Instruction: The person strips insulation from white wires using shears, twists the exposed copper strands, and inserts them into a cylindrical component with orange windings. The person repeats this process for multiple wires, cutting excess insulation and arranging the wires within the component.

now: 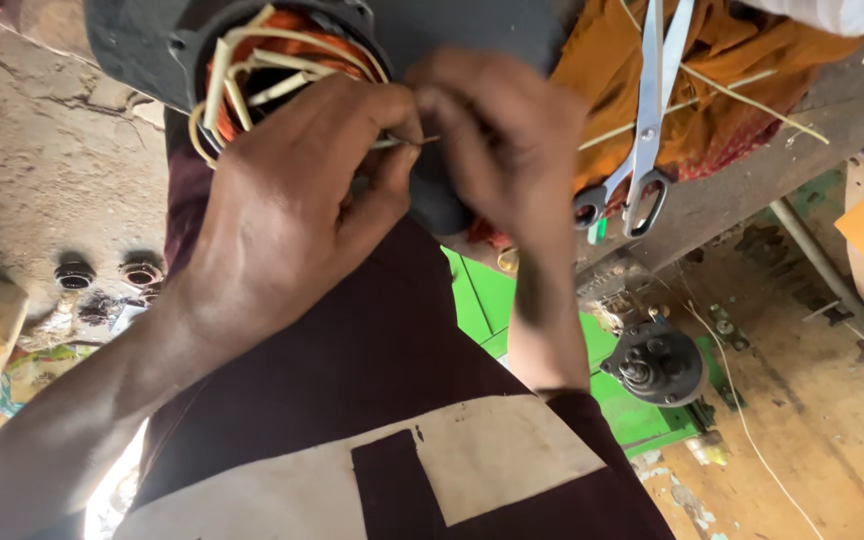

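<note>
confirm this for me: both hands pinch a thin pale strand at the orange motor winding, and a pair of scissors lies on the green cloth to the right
Not quite: in the head view the scissors lie on an orange cloth, not green. The rest holds: left hand and right hand pinch the strand at the winding.

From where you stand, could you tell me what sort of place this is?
Probably a motor repair workshop: both hands work a thin strip at a stator's copper windings, scissors lie on the workbench, and another motor part sits below.

Copper windings glossy; scissors shiny metal; orange cloth matt; concrete floor rough.
</note>
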{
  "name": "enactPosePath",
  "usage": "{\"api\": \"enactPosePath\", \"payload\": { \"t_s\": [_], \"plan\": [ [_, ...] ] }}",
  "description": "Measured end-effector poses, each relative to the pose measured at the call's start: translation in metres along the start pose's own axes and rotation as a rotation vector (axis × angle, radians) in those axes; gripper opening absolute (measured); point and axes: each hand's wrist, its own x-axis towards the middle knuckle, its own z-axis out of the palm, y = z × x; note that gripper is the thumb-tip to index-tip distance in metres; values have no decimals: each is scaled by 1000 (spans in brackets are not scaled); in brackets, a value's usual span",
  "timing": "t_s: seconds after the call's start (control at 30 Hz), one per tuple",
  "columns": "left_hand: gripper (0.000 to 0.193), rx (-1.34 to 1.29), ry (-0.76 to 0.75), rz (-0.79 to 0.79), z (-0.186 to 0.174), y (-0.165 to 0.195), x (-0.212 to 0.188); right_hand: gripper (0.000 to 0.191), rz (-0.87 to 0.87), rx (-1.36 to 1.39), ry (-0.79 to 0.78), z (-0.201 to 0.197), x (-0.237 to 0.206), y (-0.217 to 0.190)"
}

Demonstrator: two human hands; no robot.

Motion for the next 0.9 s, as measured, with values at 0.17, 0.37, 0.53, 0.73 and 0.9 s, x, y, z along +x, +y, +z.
{"api": "enactPosePath", "payload": {
  "t_s": [0.17, 0.37, 0.53, 0.73, 0.9],
  "plan": [
    [27, -19, -4, -39, 1, -4, -2, 16, 62, 33, -151, 0, -12, -6],
    [28, 133, -20, 11, 6, -5, -6, 15, -43, 91, -1, -2, -13, 23],
    [24, 67, -20, -24, 4, -8, -3, 15, 35, 185, -51, 13, -24, 17],
    [29, 143, -32, -1, 6, -3, -3, 16, -100, 4, 47, 2, -35, 36],
    [25, 95, -25, -49, 9, -8, -2, 18, 39, 140, -60, 6, -21, 17]
  ]
}}
